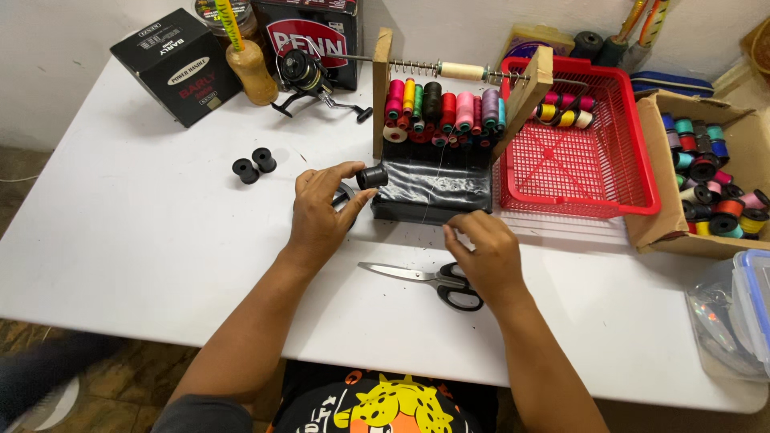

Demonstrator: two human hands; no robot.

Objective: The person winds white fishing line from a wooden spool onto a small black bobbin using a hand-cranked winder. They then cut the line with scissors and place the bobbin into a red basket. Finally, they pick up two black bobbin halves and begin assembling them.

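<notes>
My left hand (pixel 321 210) holds a small black spool (pixel 371 177) between thumb and fingers, just left of a black base (pixel 433 191) under a wooden rack. My right hand (pixel 484 250) pinches a thin thread in front of that base, fingers closed. The thread runs up toward the rack of coloured thread spools (pixel 445 112). Black-handled scissors (pixel 425 281) lie on the white table (pixel 160 232), partly under my right hand.
Two empty black spools (pixel 254 165) lie to the left. A fishing reel (pixel 309 76), black boxes (pixel 176 64) and a brown bottle (pixel 251 70) stand at the back. A red basket (pixel 577 152), a cardboard box of spools (pixel 706 176) and a clear plastic container (pixel 738 321) sit on the right.
</notes>
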